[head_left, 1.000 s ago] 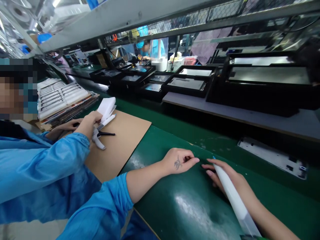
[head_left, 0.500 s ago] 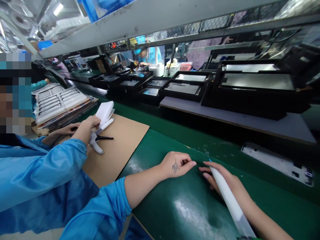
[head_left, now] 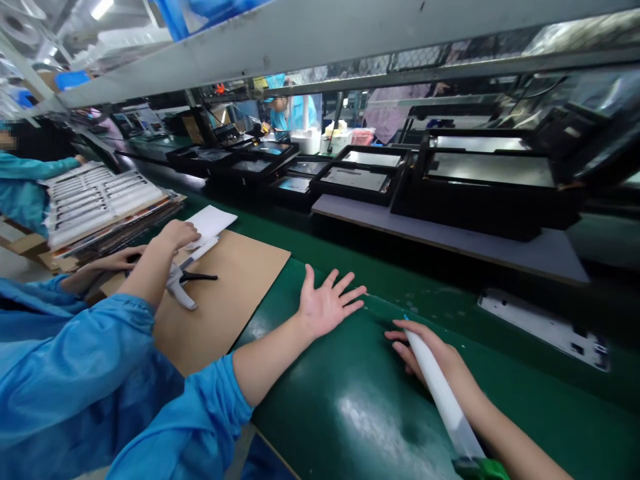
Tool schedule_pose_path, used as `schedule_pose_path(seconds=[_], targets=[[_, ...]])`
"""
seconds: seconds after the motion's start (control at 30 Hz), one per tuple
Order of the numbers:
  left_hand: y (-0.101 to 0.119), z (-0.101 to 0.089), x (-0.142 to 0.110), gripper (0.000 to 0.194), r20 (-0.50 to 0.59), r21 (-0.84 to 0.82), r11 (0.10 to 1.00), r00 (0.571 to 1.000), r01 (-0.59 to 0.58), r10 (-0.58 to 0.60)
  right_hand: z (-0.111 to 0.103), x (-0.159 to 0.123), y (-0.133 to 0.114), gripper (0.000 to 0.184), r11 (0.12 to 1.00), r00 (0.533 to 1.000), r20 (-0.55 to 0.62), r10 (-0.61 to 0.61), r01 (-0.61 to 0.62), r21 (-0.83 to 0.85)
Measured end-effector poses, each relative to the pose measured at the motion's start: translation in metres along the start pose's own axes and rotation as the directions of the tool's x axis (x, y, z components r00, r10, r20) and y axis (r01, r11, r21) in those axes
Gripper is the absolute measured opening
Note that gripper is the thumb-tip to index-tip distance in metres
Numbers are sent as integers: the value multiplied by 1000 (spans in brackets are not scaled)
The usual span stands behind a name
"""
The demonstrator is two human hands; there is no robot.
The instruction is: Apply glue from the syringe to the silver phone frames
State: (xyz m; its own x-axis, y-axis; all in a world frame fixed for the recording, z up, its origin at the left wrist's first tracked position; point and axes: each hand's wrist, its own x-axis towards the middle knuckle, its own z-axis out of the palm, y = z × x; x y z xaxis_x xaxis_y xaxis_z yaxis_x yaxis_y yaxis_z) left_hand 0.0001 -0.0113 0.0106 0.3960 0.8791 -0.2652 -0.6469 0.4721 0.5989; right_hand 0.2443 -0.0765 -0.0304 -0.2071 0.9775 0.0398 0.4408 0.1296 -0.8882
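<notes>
My left hand [head_left: 327, 303] hovers just over the green belt [head_left: 350, 413], palm turned up and fingers spread, holding nothing. My right hand [head_left: 425, 350] lies on the belt a little to its right, fingers closed around a long white tube [head_left: 440, 393] with a blue tip. The tube runs back along my forearm to a green end at the bottom edge. The tube's tip points toward my left hand, with a small gap between them.
A co-worker in a blue sleeve [head_left: 75, 373] at my left presses a white sheet [head_left: 213, 220] on a brown board [head_left: 225, 300], beside a dispensing gun [head_left: 183, 283]. Black trays [head_left: 370, 177] line a grey shelf [head_left: 450, 233] behind the belt. A white plate [head_left: 545, 320] lies at right.
My left hand has turned from a loose fist, knuckles up, to an open upturned palm and lifted slightly left. The co-worker's white sheet now lies flat. My right hand has hardly moved.
</notes>
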Motion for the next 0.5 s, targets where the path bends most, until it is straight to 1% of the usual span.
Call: schedule_pose_path(seconds=[0.03, 0.07, 0.17, 0.3, 0.4, 0.5], targets=[[2, 0, 1, 105, 3, -88, 996, 1000, 28, -28, 0, 0, -1, 40, 1000, 1000, 1, -2, 2, 3], [2, 0, 3, 103, 6, -119, 992, 999, 46, -45, 0, 1, -3, 40, 1000, 1000, 0, -3, 3, 6], [0, 1, 7, 98, -4, -91, 993, 997, 73, -73, -1, 3, -7, 41, 1000, 1000, 1, -1, 1, 22], [-1, 2, 10, 96, -31, -65, 996, 998, 53, -55, 0, 5, -9, 41, 999, 1000, 12, -11, 10, 36], [1, 0, 12, 95, -28, -77, 996, 998, 53, -55, 0, 5, -8, 39, 999, 1000, 8, -18, 18, 40], [2, 1, 13, 99, -60, -114, 993, 997, 35, -42, 1, 6, -8, 38, 999, 999, 9, -35, 35, 39]])
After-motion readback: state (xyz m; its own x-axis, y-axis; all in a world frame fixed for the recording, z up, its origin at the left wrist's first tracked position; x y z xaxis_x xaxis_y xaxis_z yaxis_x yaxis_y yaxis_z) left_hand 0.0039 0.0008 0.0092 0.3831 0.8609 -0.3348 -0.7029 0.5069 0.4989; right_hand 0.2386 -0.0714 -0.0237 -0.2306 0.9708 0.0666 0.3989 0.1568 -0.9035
